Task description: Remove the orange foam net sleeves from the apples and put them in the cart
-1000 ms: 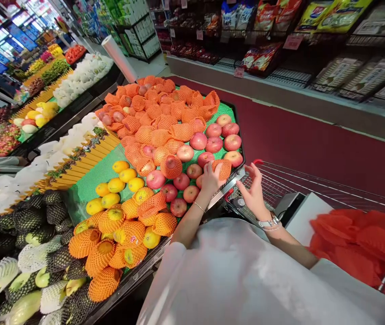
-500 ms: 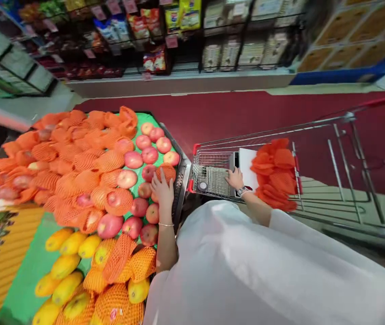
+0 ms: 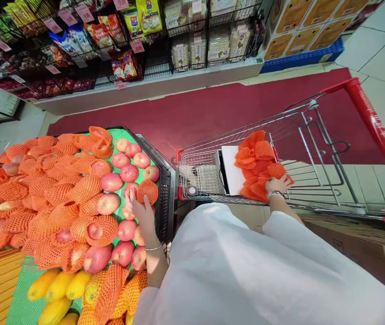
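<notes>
My left hand (image 3: 143, 214) reaches over the fruit display with its fingers apart, touching or just above the red apples (image 3: 129, 173). Beside its fingertips is an apple in an orange foam net (image 3: 147, 192). Over the shopping cart (image 3: 199, 158), my right hand (image 3: 277, 185) has its fingers closed around an orange foam net sleeve (image 3: 276, 170), at the near end of a heap of such foam nets (image 3: 255, 153). The heap lies against a white-topped box (image 3: 232, 169) in the cart. Part of the apples is hidden under my left hand.
Net-wrapped fruit (image 3: 53, 194) fills the display's left side, and yellow mangoes (image 3: 58, 285) lie at its near end. The display's black edge (image 3: 166, 194) stands close to the cart. Snack shelves (image 3: 138, 45) and stacked cartons (image 3: 301, 31) line the far side of the red floor (image 3: 185, 113).
My right hand has moved from the box to the foam nets and closed on one. My left hand has shifted slightly over the apples. The whole view has turned and shifted.
</notes>
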{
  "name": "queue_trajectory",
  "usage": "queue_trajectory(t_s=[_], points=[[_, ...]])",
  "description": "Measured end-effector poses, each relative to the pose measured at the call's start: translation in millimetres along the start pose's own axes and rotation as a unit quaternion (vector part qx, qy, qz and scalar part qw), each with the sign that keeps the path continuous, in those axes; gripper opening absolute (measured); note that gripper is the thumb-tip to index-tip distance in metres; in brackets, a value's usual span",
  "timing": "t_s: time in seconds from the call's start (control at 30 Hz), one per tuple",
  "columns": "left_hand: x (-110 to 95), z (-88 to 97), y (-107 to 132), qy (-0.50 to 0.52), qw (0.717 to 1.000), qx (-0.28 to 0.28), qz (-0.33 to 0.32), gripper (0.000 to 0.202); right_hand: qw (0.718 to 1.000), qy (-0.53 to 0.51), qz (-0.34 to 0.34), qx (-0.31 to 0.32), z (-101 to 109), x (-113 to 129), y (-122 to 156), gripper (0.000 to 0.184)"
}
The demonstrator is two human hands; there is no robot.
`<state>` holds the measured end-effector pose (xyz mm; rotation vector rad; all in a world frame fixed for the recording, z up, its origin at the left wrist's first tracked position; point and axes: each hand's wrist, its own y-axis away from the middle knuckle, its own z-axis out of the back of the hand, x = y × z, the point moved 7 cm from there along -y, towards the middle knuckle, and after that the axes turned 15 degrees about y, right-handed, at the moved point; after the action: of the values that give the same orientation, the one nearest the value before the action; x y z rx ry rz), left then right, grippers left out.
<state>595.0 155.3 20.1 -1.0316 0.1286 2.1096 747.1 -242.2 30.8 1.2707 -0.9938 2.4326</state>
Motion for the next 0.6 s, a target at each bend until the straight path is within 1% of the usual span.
queue_trajectory(t_s=[0.03,0.07,0.1,0.17,0.23,0.27,0.33,0.4,0.43,0.47,0.5,0.57,0.6], points=[[-0.8,2.2,-2.5,0.008,1.0,-0.009,-0.005,0.054,0.998,0.028,-0.007,-0.059,16.7,-8.9,16.2,0.043],[-2.1,4.0,-4.5,0.014,1.0,-0.017,-0.012,0.053,0.992,0.055,-0.02,-0.108,28.2,-17.5,29.4,0.043],[-4.0,5.7,-6.0,0.02,0.999,-0.024,-0.02,0.052,0.985,0.083,-0.037,-0.15,36.1,-25.6,39.8,0.042],[-9.2,10.2,-6.5,0.032,0.998,-0.042,-0.034,0.05,0.963,0.14,-0.079,-0.217,44.4,-40.5,53.5,0.04],[-16.0,17.8,-2.4,0.055,0.995,-0.072,-0.048,0.046,0.939,0.191,-0.128,-0.258,44.1,-54.6,59.0,0.04],[-19.8,22.3,1.5,0.071,0.992,-0.088,-0.055,0.044,0.927,0.211,-0.151,-0.271,40.3,-61.3,58.3,0.041],[-27.9,28.8,12.3,0.105,0.987,-0.101,-0.071,0.04,0.91,0.239,-0.191,-0.279,22.7,-73.4,48.3,0.039],[-35.4,29.7,24.9,0.135,0.984,-0.081,-0.081,0.035,0.911,0.244,-0.214,-0.256,-8.8,-80.3,24.3,0.035],[-38.6,27.7,31.3,0.154,0.983,-0.058,-0.081,0.034,0.919,0.237,-0.216,-0.229,-28.9,-80.1,7.1,0.032],[-41.2,24.6,37.6,0.182,0.98,-0.029,-0.076,0.033,0.935,0.222,-0.208,-0.185,-51.7,-76.3,-13.3,0.031],[-43.2,20.6,43.6,0.22,0.973,0.005,-0.066,0.035,0.953,0.202,-0.187,-0.129,-75.9,-68.3,-35.5,0.03],[-44.7,13.7,54.4,0.305,0.95,0.064,-0.032,0.043,0.982,0.152,-0.109,0.006,-123.4,-39.6,-79.5,0.029],[-44.0,12.3,58.9,0.336,0.938,0.082,-0.011,0.047,0.988,0.13,-0.06,0.061,-142.4,-21.1,-98.5,0.029]])
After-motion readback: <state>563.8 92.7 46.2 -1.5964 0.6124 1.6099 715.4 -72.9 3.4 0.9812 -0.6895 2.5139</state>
